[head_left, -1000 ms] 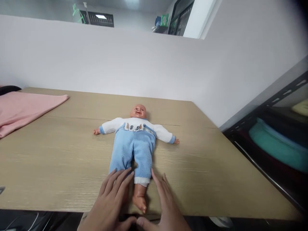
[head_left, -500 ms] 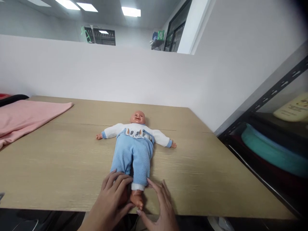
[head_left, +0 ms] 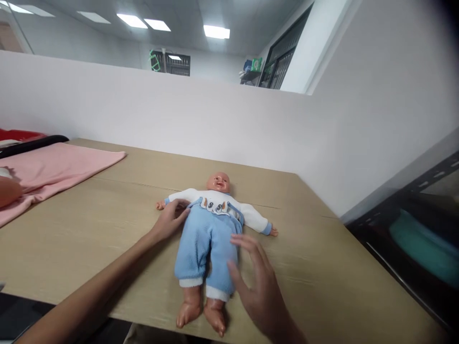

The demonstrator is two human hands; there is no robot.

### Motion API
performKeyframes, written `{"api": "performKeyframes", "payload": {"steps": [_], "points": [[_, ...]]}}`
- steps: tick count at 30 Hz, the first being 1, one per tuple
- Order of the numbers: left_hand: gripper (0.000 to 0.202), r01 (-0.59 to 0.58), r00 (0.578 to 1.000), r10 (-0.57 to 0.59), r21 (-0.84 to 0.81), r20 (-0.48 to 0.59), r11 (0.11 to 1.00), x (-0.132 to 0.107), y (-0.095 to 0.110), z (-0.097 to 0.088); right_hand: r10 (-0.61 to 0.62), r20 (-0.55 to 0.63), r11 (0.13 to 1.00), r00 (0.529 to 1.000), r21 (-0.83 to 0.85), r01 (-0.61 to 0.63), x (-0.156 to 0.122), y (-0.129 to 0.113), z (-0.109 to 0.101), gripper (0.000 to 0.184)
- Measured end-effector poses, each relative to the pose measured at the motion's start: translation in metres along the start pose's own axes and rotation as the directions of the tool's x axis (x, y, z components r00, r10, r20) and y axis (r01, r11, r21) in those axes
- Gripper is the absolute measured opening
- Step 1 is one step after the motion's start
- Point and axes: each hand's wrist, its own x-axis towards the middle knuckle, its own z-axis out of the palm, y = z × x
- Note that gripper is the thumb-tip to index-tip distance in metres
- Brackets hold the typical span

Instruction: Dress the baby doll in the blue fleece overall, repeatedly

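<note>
A baby doll lies on its back on the wooden table, head toward the wall and bare feet near the front edge. It wears a white long-sleeved top and light blue overalls with an animal face on the bib. At the doll's side, by the arm and waist, is my left hand, its fingers slightly curved and apart, the tips at the overalls. Over the doll's other leg hovers my right hand, a little blurred, thumb and fingers spread with nothing between them.
On the left of the table lies a pink cloth, with part of a rounded skin-coloured object on it. A red container stands behind. A shelf rack holding a teal item borders the right side.
Both hands have left the doll's feet. My left hand has gone up to the doll's waist and arm, my right hand to beside the thigh. The view has turned left.
</note>
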Motion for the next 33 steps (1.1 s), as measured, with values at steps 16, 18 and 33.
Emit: {"api": "performKeyframes", "payload": {"steps": [16,18,33], "points": [[0.031,0.084,0.996,-0.087,-0.169,-0.013,0.982,0.005,-0.007,0.018,-0.269,0.867,0.923,0.42,0.107,0.37,0.286,0.087,0.17,0.035],[0.029,0.066,0.996,-0.072,-0.146,-0.042,0.987,0.005,-0.004,0.017,-0.292,0.834,0.926,0.468,0.124,0.357,0.286,0.088,0.165,0.035],[0.026,-0.286,0.916,0.275,0.006,-0.293,0.958,-0.007,-0.002,0.018,-0.233,0.562,0.946,0.793,0.32,0.052,0.25,0.098,0.116,0.037]]}}
